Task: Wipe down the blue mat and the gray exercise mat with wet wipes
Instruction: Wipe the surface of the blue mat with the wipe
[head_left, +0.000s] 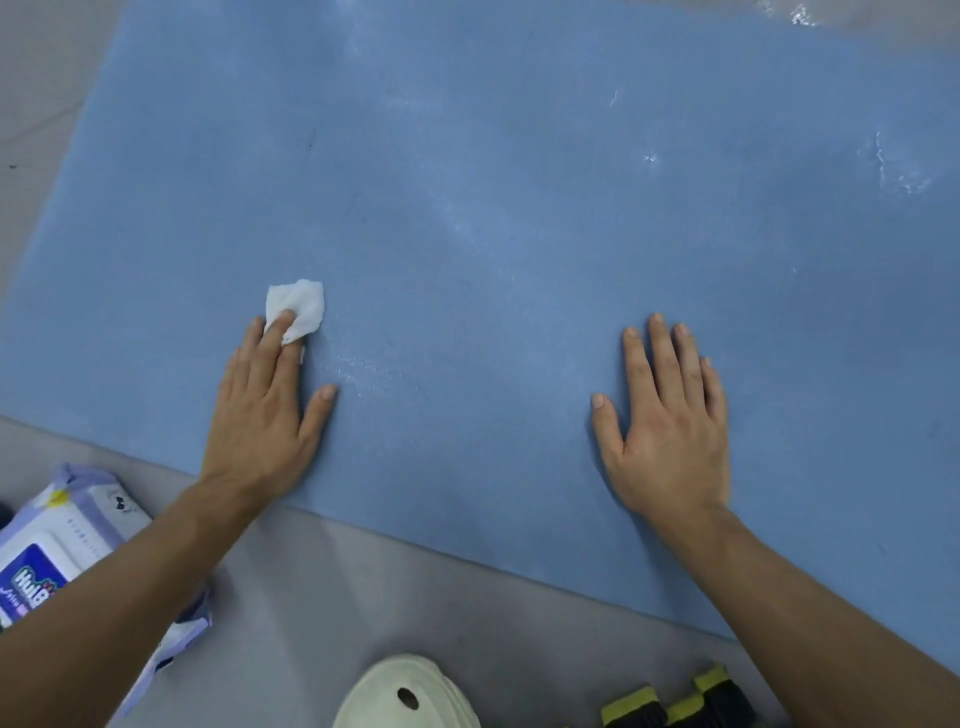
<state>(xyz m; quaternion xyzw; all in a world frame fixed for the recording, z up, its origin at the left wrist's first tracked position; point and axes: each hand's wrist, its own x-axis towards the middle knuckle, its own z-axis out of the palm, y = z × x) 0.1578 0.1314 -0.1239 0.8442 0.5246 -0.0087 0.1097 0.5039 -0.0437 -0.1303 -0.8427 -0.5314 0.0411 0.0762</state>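
Just off the near-left edge of the blue mat (493, 208) lies a pack of wet wipes (57, 545), on the mat's near left the left hand (265, 410) presses a crumpled white wipe (298, 306) under straight fingertips, curled round nothing, and farther right on the mat the right hand (670, 421) rests flat, fingers spread, empty.

Shoe: a cream clog (410, 696) at the bottom edge, toe pointing up the frame, one round hole in its upper, heel cut off by the frame.
Yellow-and-black blocks (675, 701): just right of the clog, side by side, yellow on top, black below (what they are cannot be told).
Floor (41, 78): pale, at the top left, with faint lines and a small dark speck near the left edge.
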